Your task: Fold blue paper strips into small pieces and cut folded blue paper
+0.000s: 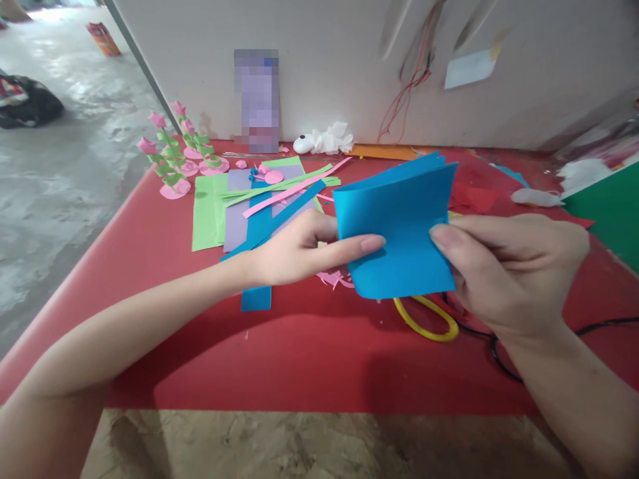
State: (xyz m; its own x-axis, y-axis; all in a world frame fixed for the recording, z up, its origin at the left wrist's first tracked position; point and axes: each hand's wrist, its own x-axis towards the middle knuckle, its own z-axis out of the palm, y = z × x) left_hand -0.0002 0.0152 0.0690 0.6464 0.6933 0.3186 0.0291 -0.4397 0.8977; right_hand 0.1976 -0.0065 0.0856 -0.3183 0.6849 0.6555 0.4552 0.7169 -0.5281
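Above the red tabletop I hold up a folded sheet of blue paper [399,219], its two layers parted along the upper edge. My left hand [319,246] pinches its left side, thumb in front and fingers hidden behind. On the right edge, my right hand [514,266] grips the paper between thumb and bent fingers. Under and behind the sheet lies a pair of scissors, of which a yellow handle loop [428,320] shows. Left of the sheet are blue paper strips [257,297], green strips [279,186] and a pink strip [297,186], over green paper [207,213] and purple paper [237,223].
Pink paper flowers with green stems [170,153] stand at the table's [309,372] back left. A white bottle-like item with crumpled tissue [324,140] lies by the wall. Red paper [474,189], green card [609,213] and a black cable [499,359] are on the right.
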